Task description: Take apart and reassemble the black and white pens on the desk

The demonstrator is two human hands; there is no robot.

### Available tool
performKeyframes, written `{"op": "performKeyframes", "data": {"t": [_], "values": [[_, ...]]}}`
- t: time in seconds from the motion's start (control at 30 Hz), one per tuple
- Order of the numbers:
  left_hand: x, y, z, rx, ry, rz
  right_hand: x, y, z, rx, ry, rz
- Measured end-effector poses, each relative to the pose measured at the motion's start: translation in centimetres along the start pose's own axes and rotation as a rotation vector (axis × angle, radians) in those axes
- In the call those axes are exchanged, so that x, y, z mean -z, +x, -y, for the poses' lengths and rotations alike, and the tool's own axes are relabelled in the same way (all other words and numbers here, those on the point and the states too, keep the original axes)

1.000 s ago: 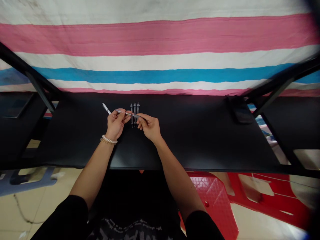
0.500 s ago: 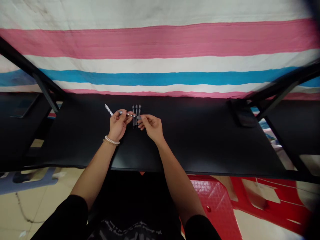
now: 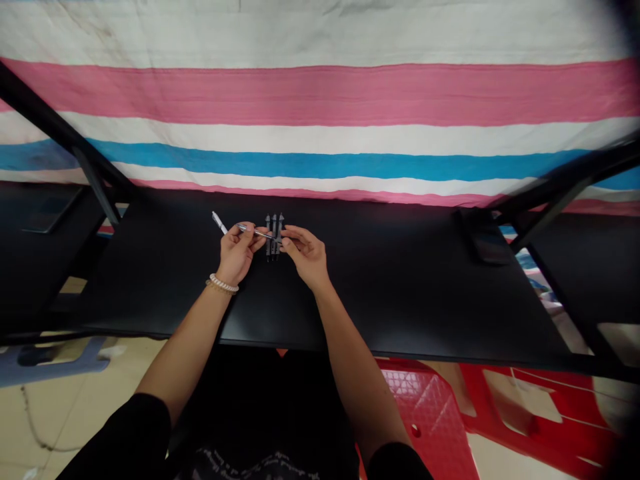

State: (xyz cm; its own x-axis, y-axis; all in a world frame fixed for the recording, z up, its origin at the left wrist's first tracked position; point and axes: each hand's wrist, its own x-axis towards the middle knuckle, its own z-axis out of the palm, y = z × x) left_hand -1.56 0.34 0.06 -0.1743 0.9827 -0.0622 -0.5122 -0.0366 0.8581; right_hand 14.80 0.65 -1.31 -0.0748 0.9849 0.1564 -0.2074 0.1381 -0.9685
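Note:
My left hand [image 3: 237, 253] is closed around a slim silvery pen [image 3: 261, 233], its dark tip pointing right. Thumb and forefinger of my right hand [image 3: 306, 253] are pinched together just beyond that tip; whatever small piece they hold is too small to make out. Beneath the held pen, three dark grey pens [image 3: 274, 251] lie side by side on the black table [image 3: 400, 280], partly covered by the pen and fingers. A white pen [image 3: 219, 222] rests at a slant behind my left hand, which hides its lower end.
A dark phone-like object [image 3: 484, 237] lies at the table's right end. Black metal braces [image 3: 95, 183] rise at both sides, and a striped cloth [image 3: 320, 100] hangs along the back edge. A red plastic stool [image 3: 425, 407] stands below the front edge.
The grey bit that showed at my right fingertips is less visible, and the fingers now sit slightly apart from the pen's tip. My left hand keeps its hold; the view has tilted slightly.

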Motion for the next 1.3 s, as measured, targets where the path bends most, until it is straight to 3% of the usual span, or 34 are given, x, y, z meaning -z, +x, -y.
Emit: {"op": "performKeyframes", "data": {"t": [0.13, 0.33, 0.73, 1.0, 1.3], "values": [[0.2, 0.2, 0.0, -0.008, -0.006, -0.007, -0.1, -0.1, -0.3, -0.080, -0.017, 0.005], [1.1, 1.0, -0.2, -0.026, -0.069, -0.137, 0.7, 0.4, -0.1, -0.014, -0.023, -0.165], [1.0, 1.2, -0.3, 0.015, -0.136, -0.204, 0.5, 0.3, 0.2, -0.026, 0.013, -0.118], [0.5, 0.5, -0.1, 0.001, -0.052, -0.092, 0.1, 0.0, 0.2, -0.019, -0.049, -0.108], [-0.2, -0.2, 0.0, 0.047, 0.033, 0.011, -0.2, -0.7, 0.2, 0.091, -0.187, -0.077]]}}
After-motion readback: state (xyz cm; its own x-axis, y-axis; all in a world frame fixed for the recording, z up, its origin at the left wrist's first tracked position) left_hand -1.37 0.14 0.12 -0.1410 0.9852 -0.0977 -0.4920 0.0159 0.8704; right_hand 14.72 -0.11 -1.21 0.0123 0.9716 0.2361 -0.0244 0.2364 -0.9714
